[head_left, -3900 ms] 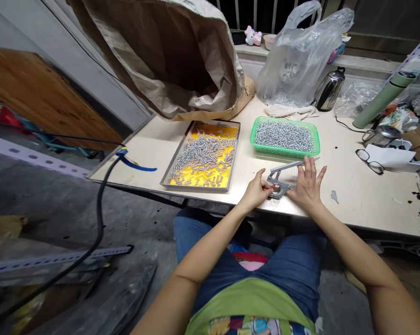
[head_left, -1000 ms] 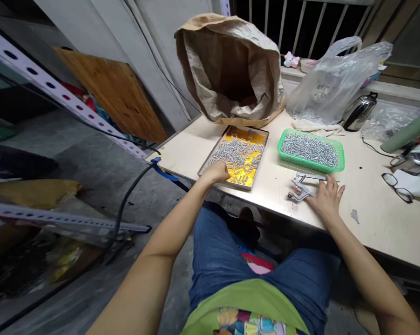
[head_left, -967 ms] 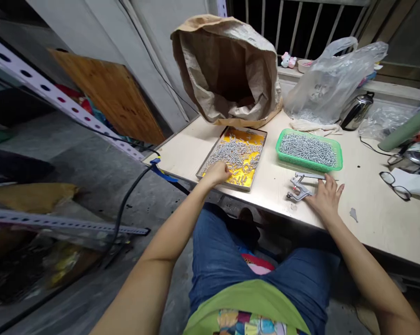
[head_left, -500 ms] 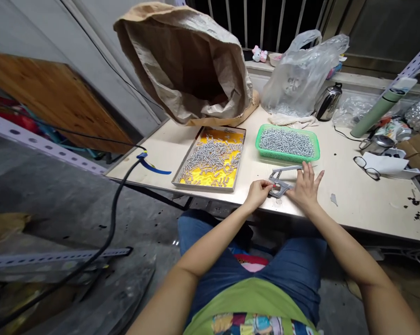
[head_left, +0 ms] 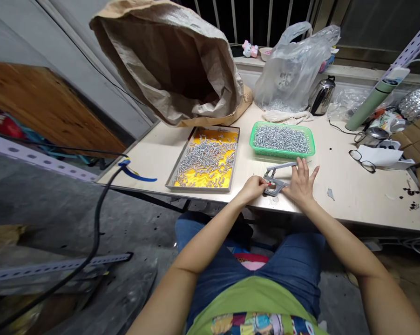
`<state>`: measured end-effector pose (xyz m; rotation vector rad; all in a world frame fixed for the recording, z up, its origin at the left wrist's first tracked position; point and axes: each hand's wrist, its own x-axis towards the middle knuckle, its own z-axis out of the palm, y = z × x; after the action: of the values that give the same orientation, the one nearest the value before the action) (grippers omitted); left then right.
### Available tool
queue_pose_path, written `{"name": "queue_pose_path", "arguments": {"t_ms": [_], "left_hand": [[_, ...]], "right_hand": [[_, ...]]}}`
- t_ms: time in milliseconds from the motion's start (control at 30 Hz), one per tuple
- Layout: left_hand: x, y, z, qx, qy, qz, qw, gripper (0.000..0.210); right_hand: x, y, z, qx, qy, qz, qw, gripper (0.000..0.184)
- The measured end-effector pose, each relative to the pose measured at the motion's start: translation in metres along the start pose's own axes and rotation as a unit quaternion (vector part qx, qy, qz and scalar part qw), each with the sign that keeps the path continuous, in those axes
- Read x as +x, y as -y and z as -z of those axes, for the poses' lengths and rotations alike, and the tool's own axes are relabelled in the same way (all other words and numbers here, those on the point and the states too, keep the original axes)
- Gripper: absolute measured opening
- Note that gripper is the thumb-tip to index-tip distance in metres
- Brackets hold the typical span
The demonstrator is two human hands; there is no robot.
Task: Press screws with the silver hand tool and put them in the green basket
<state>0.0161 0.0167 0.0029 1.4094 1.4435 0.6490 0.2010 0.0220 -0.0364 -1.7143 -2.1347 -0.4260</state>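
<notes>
Grey spring-loaded hand pliers lie at the front edge of the table, with a dark coil spring between the two arms. My right hand grips their handles, thumb on the lower one and fingers over the upper, the outer fingers spread. My left hand is closed in a pinch at the jaw end, where a bit of red shows; what the fingertips hold is too small to tell. Beyond the pliers stands a green plastic basket full of small silvery metal pieces. More such pieces lie loose in a shallow tray with a yellow bottom.
A large open paper sack leans behind the tray. At the back stand a clear plastic bag, a metal kettle and a green cylinder. Eyeglasses lie at right, a blue strap at left.
The whole view has shifted slightly, so the table's things sit further left. Both hands keep nearly the same place on the pliers.
</notes>
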Motion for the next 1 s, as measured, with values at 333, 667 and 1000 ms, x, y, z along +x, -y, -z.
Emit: {"name": "queue_pose_path", "arguments": {"t_ms": [333,667,1000], "left_hand": [[0.002,0.011,-0.004,-0.011,-0.001,-0.014,1.000,0.020],[-0.001,0.012,-0.005,0.094,-0.009,-0.059,0.994,0.013],[-0.005,0.019,-0.005,0.030,-0.002,-0.040,0.999,0.011]], "right_hand": [[-0.001,0.002,0.002,-0.007,-0.012,-0.001,1.000,0.066],[-0.001,0.003,0.006,0.001,0.015,-0.007,1.000,0.065],[0.001,0.001,0.009,0.008,0.003,0.015,1.000,0.055]]}}
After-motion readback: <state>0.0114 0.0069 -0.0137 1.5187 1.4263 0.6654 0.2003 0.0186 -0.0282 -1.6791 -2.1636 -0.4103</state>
